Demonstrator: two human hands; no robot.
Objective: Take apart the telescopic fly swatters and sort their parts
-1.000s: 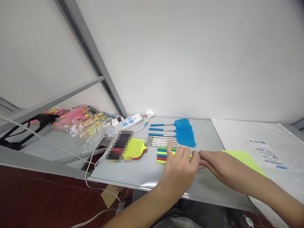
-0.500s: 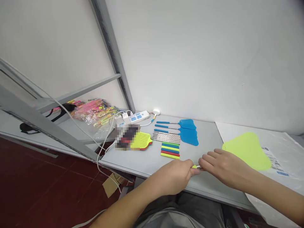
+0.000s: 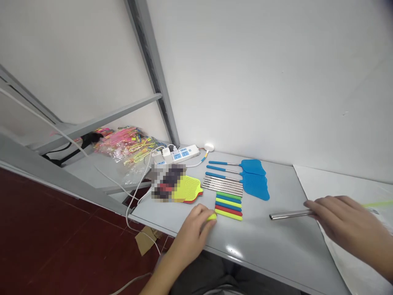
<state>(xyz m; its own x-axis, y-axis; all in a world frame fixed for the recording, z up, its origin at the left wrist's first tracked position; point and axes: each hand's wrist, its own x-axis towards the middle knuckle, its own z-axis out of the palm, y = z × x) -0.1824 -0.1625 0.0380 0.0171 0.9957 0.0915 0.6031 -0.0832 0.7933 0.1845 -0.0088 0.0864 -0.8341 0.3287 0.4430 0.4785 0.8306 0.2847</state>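
Grey and bare, the surface [image 3: 264, 241] leaves us open room between the hands, though its near edge runs close under our left hand [image 3: 192, 229]. Our right hand [image 3: 344, 221] closes on the steel rod [image 3: 290, 214], held level just above the surface. The left closes on a yellow handle sleeve [image 3: 211, 216], touching the coloured sleeve row [image 3: 229, 205]; we should keep it square and inboard.

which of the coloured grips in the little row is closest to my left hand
The yellow grip at the near end of the row, lying closest to the left hand; green, blue and red lie farther back.
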